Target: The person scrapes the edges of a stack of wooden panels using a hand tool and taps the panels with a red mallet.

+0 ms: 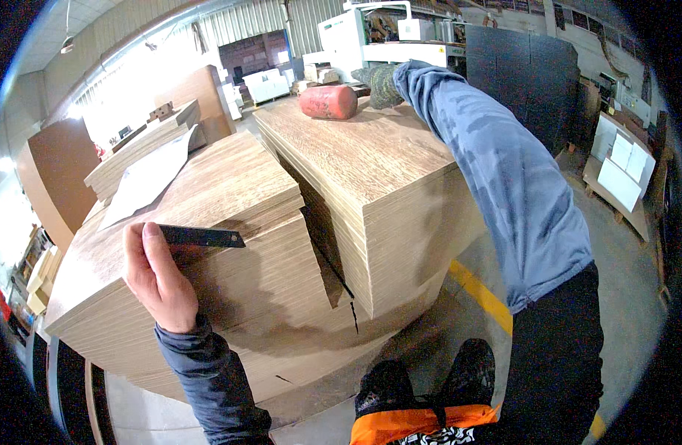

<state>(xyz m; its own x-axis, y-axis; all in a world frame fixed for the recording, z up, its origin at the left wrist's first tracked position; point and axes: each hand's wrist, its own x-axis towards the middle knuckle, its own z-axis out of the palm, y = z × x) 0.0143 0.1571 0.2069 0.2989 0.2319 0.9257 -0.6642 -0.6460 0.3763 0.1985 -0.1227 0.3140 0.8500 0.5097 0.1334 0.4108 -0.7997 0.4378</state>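
My bare left hand is closed on a flat black metal strip with a hole near its end. The strip lies along the front top edge of the left stack of wood-grain boards. At the far end of the right stack of boards, my right hand, in a dark knitted glove, is closed beside a worn red mallet head. It appears to grip the mallet's handle, which is mostly hidden. A narrow gap separates the two stacks.
A white sheet lies on the left stack. More boards stand behind it, with brown panels at the left. White machinery stands at the back, and dark panels at the right. A yellow floor line runs beside the stack.
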